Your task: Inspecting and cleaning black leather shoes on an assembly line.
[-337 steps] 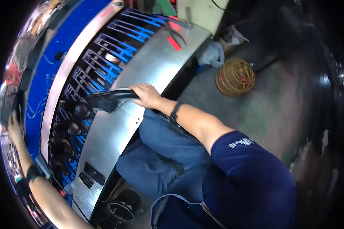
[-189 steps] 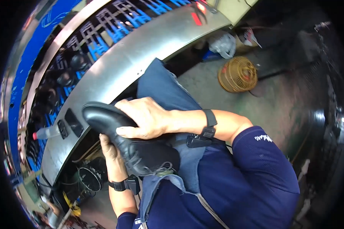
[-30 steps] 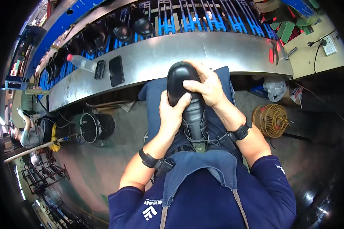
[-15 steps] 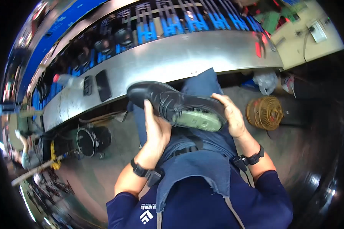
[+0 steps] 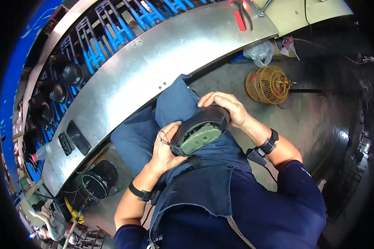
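I have the black shoe (image 5: 200, 132) turned sole-up over my lap, just below the curved metal bench (image 5: 166, 58), its greenish inner sole facing me. My left hand (image 5: 165, 147) cups the end of the shoe farther from the bench, fingers curled around the upper. My right hand (image 5: 226, 108) wraps over the end nearer the bench, fingers closed along the edge of the sole. Both hands are clamped on it, neither spread. To check the sole well, I judge I should keep the shoe steady against my apron (image 5: 203, 182) and press evenly round the rim (the laces dangle by my left thumb, so I would keep them out of the seam). Right of the bench a wire fan (image 5: 268, 85) sits on the floor.
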`<state>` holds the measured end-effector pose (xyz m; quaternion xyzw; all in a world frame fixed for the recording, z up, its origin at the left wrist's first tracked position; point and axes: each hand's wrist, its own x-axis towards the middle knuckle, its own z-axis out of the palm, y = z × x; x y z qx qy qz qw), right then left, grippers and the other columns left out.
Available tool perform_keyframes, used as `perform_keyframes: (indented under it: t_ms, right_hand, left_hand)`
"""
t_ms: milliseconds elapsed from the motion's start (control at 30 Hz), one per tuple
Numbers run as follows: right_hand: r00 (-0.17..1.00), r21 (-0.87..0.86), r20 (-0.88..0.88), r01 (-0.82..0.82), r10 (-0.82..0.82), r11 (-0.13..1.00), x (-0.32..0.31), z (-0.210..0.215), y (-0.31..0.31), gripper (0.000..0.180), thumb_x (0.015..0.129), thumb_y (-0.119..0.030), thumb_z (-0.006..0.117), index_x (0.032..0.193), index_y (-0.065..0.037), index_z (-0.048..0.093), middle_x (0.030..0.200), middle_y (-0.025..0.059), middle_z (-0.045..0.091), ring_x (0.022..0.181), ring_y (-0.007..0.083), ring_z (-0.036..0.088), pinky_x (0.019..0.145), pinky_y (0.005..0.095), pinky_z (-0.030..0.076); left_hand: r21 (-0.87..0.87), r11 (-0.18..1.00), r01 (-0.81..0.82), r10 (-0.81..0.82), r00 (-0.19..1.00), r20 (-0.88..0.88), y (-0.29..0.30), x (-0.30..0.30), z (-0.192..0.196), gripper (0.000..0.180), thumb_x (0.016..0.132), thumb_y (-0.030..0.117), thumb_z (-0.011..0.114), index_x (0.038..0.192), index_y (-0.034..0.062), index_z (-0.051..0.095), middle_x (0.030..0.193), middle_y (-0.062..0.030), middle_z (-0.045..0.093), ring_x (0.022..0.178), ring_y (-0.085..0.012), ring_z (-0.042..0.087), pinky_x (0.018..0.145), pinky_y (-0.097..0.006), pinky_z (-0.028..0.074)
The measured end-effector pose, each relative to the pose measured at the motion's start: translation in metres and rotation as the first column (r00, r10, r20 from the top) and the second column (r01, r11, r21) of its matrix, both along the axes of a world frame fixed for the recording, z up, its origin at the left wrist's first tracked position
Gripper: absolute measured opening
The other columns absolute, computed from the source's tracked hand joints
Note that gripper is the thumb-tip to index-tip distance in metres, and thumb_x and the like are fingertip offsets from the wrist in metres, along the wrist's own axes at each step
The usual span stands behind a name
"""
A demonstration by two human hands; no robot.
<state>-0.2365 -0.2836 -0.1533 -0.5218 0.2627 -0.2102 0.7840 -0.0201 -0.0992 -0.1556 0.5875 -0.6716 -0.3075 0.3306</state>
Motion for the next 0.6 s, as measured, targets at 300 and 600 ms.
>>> perform_keyframes:
  t_ms: [300,600]
  right_hand:
    - [0.98,0.076,-0.063,-0.182,0.186,0.98,0.01,-0.013,-0.023,0.046,0.107,-0.031,0.035,0.114,0.003,0.066,0.117,0.016,0.068,0.115,0.025,0.061,0.105,0.0371,0.044]
    - [0.978,0.283,-0.201,0.009,0.05,0.959,0.069,0.016,-0.085,0.071,0.105,-0.059,0.03,0.134,0.0,0.057,0.127,0.0142,0.061,0.116,0.0205,0.058,0.099,0.0364,0.048]
  left_hand:
    - [0.076,0.997,-0.003,0.01,0.997,-0.083,-0.013,0.012,0.002,0.09,0.061,0.036,0.093,0.127,-0.0061,0.05,0.129,-0.0248,0.057,0.119,-0.041,0.057,0.099,-0.047,0.048]
    - [0.368,0.901,-0.23,0.398,0.776,-0.489,-0.063,0.049,0.029,0.084,0.066,0.026,0.093,0.132,-0.0027,0.051,0.123,-0.0176,0.065,0.115,-0.0235,0.063,0.102,-0.037,0.048]
